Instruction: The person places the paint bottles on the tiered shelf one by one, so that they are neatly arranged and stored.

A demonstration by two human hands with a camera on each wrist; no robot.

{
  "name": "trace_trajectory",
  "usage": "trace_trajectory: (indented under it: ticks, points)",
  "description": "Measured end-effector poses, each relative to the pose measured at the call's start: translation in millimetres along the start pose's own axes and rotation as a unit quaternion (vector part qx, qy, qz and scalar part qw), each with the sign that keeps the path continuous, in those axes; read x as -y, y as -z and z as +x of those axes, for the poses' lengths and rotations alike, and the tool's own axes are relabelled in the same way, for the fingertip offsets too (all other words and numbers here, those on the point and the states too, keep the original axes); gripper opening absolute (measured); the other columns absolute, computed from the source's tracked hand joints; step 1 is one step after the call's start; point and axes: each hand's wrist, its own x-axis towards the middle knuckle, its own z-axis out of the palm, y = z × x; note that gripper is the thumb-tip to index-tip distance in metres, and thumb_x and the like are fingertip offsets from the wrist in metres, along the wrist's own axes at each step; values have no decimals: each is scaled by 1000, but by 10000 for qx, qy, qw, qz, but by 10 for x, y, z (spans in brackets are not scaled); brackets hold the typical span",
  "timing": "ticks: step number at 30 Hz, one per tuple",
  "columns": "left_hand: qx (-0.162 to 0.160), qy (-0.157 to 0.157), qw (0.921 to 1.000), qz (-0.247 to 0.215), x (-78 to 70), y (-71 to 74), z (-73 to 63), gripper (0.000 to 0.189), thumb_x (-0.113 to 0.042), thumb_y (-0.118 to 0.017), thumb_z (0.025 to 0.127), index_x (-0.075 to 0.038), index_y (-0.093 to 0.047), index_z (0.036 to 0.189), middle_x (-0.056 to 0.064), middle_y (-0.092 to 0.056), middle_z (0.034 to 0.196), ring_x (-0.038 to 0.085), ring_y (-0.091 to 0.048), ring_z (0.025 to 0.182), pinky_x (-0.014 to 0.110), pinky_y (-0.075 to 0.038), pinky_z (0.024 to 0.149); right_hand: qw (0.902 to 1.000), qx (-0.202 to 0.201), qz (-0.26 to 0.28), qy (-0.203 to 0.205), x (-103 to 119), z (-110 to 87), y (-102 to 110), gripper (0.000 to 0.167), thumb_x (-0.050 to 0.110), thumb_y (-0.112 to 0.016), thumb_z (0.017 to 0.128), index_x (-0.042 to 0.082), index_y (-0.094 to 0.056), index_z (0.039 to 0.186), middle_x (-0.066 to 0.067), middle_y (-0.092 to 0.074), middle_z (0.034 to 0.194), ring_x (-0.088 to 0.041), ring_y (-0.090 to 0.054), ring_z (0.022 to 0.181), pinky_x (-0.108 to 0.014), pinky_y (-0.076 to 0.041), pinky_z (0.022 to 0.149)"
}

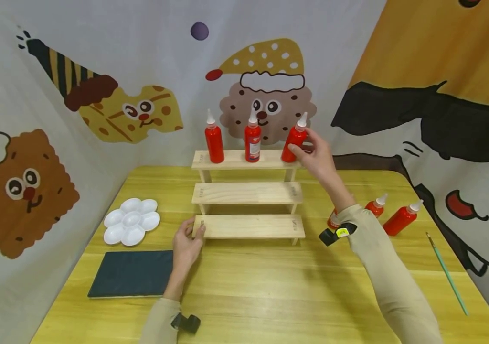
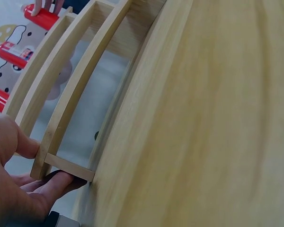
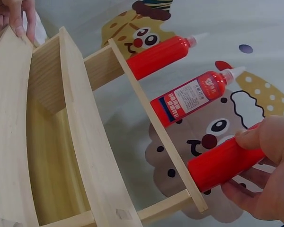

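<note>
A three-step wooden rack point(image 1: 248, 193) stands on the table. My right hand point(image 1: 318, 157) grips a red paint bottle point(image 1: 294, 141) with a white nozzle cap, at the right end of the top step; it leans slightly, its base right at the board. Two more red bottles stand on that step: one in the middle point(image 3: 189, 98) with its label showing, one at the left end point(image 1: 214, 142). My left hand point(image 1: 187, 243) holds the left end of the lowest step, thumb on the board and fingers around its side support point(image 2: 68, 166).
Right of the rack are several red bottles point(image 1: 400, 220), partly hidden by my right forearm, and a thin green paintbrush point(image 1: 448, 274). On the left lie a white flower-shaped palette point(image 1: 131, 220) and a dark rectangular board point(image 1: 132, 274). A cartoon-printed curtain point(image 1: 150, 38) hangs behind.
</note>
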Motion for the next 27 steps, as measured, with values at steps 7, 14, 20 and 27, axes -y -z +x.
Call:
trace_trajectory:
  ticks: [7, 14, 20, 27]
  points:
    - [-24, 48, 10000, 22, 10, 31, -1, 47, -22, -66, 100, -8, -57, 143, 28, -67, 121, 39, -68, 107, 36, -56, 73, 9988, 157, -465, -47, 56, 90, -88, 58, 23, -67, 99, 16, -46, 152, -18, -55, 145, -41, -58, 125, -53, -47, 107]
    - [-11, 18, 10000, 63, 13, 0, 13, 47, -23, -66, 100, -8, -57, 143, 28, -65, 126, 40, -66, 112, 39, -57, 75, 9975, 163, -680, -88, 82, 106, -78, 59, 24, -67, 99, 13, -44, 152, -18, -53, 147, -41, -57, 126, -54, -49, 105]
    - [-41, 17, 10000, 78, 24, -19, 16, 46, -23, -66, 100, -7, -57, 142, 28, -67, 123, 39, -68, 108, 38, -57, 74, 9954, 396, -876, -18, 115, 78, -5, 64, 30, -66, 99, 7, -40, 153, -20, -51, 148, -41, -55, 129, -54, -47, 106]
    - [-20, 3, 10000, -62, 13, -21, 21, 47, -21, -67, 99, -7, -57, 142, 25, -71, 111, 24, -70, 83, 27, -52, 62, 9950, 369, -912, 159, 151, -70, 243, 61, 28, -66, 100, 5, -42, 151, -23, -53, 145, -41, -54, 130, -55, -44, 109]
